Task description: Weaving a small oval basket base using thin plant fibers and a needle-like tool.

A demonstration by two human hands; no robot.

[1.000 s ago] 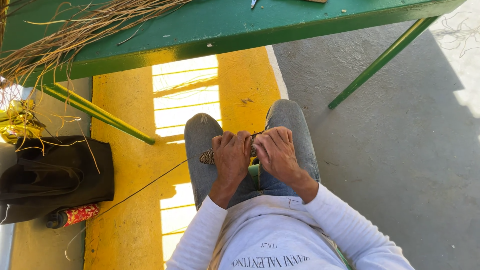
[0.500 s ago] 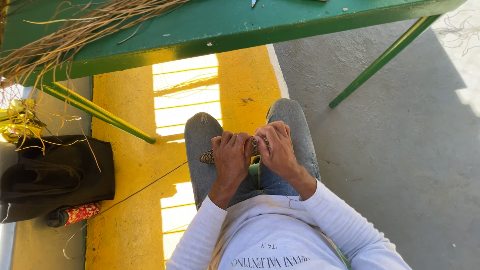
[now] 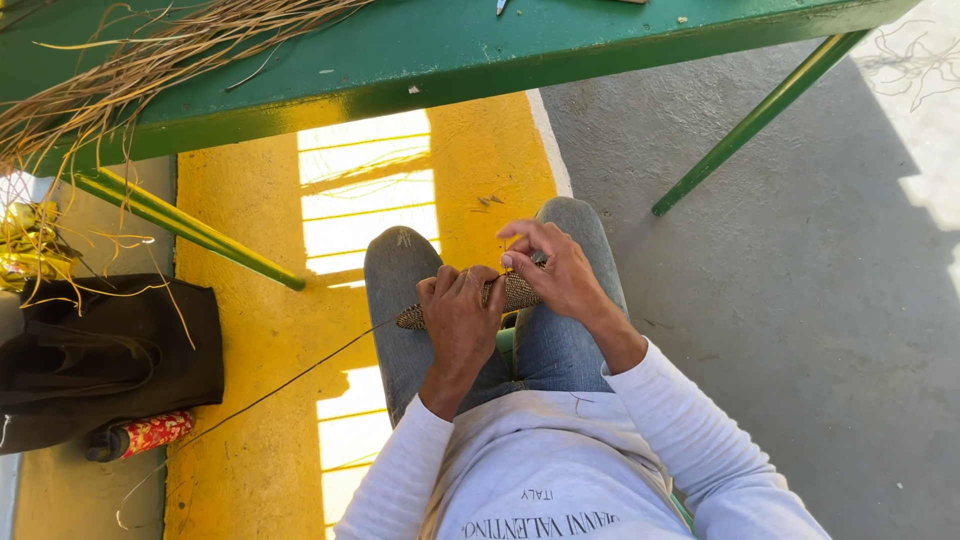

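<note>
Both hands point(image 3: 510, 295) w/ woven piece point(image 3: 505, 296)

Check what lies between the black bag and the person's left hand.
In the head view, yellow-painted floor crossed by one thin fibre strand lies between black bag and left hand.

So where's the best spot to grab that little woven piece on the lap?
Probably around its thick middle, from above, as the left hand does. The woven piece lies crosswise over the knees; its pointed end is thin and trails a strand. The right hand pinches the other end.
</note>
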